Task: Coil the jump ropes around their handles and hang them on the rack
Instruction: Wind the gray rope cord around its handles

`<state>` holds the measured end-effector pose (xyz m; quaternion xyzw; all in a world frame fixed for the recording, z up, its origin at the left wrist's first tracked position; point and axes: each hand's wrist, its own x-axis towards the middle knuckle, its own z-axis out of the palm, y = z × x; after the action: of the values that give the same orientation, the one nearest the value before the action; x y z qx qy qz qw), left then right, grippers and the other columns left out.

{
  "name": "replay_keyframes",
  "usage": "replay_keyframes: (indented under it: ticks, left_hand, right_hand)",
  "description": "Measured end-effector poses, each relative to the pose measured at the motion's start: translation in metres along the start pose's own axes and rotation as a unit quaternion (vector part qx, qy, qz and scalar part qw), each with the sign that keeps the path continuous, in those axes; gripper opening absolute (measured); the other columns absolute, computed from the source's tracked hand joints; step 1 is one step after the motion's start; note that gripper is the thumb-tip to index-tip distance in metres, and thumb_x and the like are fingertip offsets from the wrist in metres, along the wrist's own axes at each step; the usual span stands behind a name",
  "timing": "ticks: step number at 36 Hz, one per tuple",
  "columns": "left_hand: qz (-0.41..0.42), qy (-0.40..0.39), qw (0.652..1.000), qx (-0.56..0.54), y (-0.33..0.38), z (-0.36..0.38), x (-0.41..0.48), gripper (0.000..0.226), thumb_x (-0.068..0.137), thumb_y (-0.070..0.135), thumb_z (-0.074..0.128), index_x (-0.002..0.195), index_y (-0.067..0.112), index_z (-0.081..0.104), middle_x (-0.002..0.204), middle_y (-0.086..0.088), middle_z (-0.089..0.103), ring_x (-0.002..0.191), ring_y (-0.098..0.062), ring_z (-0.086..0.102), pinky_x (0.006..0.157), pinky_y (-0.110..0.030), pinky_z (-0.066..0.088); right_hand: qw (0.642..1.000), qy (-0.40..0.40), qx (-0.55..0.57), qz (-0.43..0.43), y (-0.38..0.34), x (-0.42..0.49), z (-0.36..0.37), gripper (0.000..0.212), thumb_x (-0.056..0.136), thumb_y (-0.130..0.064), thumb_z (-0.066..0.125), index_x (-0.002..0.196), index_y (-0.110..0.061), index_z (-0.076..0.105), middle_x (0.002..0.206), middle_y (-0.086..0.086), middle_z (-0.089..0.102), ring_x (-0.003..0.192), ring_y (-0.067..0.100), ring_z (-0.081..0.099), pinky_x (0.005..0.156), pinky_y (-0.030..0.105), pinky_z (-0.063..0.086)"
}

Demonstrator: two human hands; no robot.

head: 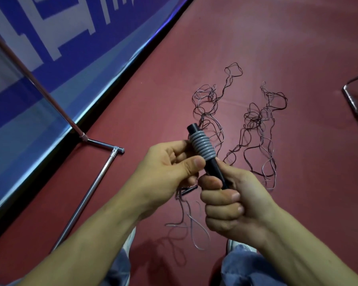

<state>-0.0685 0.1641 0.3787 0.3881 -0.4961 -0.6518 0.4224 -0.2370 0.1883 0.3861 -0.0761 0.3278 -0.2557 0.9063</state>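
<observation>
A black jump rope handle [205,153] with a grey ribbed grip is held up between both hands, tilted up to the left. My right hand [234,205] grips its lower end with curled fingers. My left hand [170,170] holds the handle just below the grey grip, thumb on top. Thin dark and pale rope cords [256,129] lie tangled in loose loops on the red floor beyond the hands. More cord trails down below my left hand [186,211], beside a second dark handle end [189,189] that is mostly hidden.
A chrome rack [97,176] stands at the left, its upright pole rising to the upper left and its base tube running toward me. A blue and white banner [50,48] lines the floor edge. A metal frame corner [353,100] shows at the right edge.
</observation>
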Motion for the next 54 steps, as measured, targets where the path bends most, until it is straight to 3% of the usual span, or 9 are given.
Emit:
replay_keyframes:
  ticks: [4,13,18,26,39,43,47,49,54]
  left_hand:
    - [0.000,0.008,1.000,-0.027,0.001,0.003,-0.001,0.032,0.086,0.007,0.073,0.112,-0.008,0.063,0.083,-0.029,0.060,0.052,-0.010,0.045,0.051,-0.018,0.043]
    - [-0.027,0.139,0.987,0.079,-0.005,0.002,0.001,0.007,0.090,0.005,0.071,0.095,0.001,0.069,0.047,0.007,0.054,0.042,-0.009,0.046,0.043,-0.019,0.039]
    - [-0.005,0.136,0.987,0.090,-0.004,0.003,0.001,0.011,0.089,0.010,0.073,0.091,0.001,0.068,0.044,0.012,0.042,0.043,-0.011,0.038,0.044,-0.021,0.035]
    - [0.014,0.031,0.999,0.032,0.005,0.003,-0.001,0.015,0.095,0.000,0.063,0.110,-0.001,0.066,0.065,0.003,0.059,0.053,-0.011,0.046,0.051,-0.018,0.042]
    - [0.005,-0.015,1.000,-0.010,0.008,0.000,-0.003,0.035,0.084,0.023,0.074,0.111,0.001,0.067,0.076,-0.017,0.060,0.055,-0.020,0.049,0.049,-0.020,0.041]
    - [0.009,0.050,0.999,-0.001,0.006,0.002,-0.004,0.027,0.084,0.016,0.074,0.102,-0.002,0.068,0.057,-0.002,0.055,0.043,-0.010,0.044,0.044,-0.021,0.037]
    - [-0.013,0.110,0.993,0.038,0.000,0.002,-0.003,0.013,0.088,0.009,0.074,0.097,0.000,0.070,0.053,0.003,0.057,0.042,-0.012,0.043,0.042,-0.020,0.035]
    - [-0.017,0.134,0.988,0.074,-0.002,0.002,-0.002,0.016,0.085,0.016,0.078,0.093,0.003,0.071,0.051,0.003,0.058,0.042,-0.013,0.045,0.043,-0.021,0.036]
    - [-0.016,0.136,0.987,0.080,-0.003,0.003,-0.003,0.027,0.080,0.031,0.080,0.085,0.006,0.070,0.049,0.004,0.057,0.041,-0.011,0.047,0.043,-0.020,0.037]
  right_hand:
    - [0.993,-0.099,0.033,0.052,-0.002,-0.002,-0.007,0.048,0.104,-0.053,0.039,0.071,-0.018,0.045,0.046,-0.009,0.030,0.034,0.007,0.023,0.040,0.019,0.023]
    - [0.899,0.199,-0.329,-0.210,0.012,0.015,0.002,0.053,0.099,-0.056,0.048,0.093,-0.006,0.066,0.065,0.010,0.053,0.052,0.021,0.045,0.051,0.027,0.037]
    - [0.926,0.191,-0.253,-0.203,0.010,0.013,0.007,0.054,0.104,-0.053,0.038,0.083,-0.008,0.058,0.053,-0.002,0.029,0.040,0.011,0.019,0.044,0.019,0.019]
    - [0.993,0.068,-0.011,-0.096,0.003,0.001,0.008,0.055,0.096,-0.059,0.045,0.068,-0.014,0.056,0.045,-0.011,0.021,0.028,0.002,0.016,0.039,0.015,0.010]
    - [0.981,-0.184,0.068,0.002,0.004,0.001,-0.007,0.055,0.107,-0.056,0.034,0.083,-0.010,0.055,0.049,-0.009,0.032,0.037,0.006,0.028,0.041,0.022,0.029]
    - [0.996,0.002,-0.080,-0.036,0.003,0.002,0.006,0.062,0.102,-0.060,0.038,0.073,-0.011,0.062,0.052,-0.001,0.037,0.037,0.011,0.034,0.043,0.023,0.036]
    - [0.906,0.197,-0.301,-0.222,0.011,0.014,0.008,0.048,0.104,-0.042,0.042,0.093,-0.004,0.068,0.067,0.011,0.060,0.057,0.023,0.057,0.057,0.034,0.048]
    - [0.860,0.228,-0.371,-0.264,0.011,0.016,0.005,0.045,0.105,-0.039,0.043,0.102,0.000,0.066,0.073,0.010,0.065,0.064,0.024,0.059,0.060,0.036,0.049]
    - [0.898,0.182,-0.304,-0.262,0.016,0.017,0.008,0.051,0.106,-0.043,0.040,0.100,0.005,0.056,0.061,0.002,0.038,0.046,0.014,0.029,0.046,0.021,0.023]
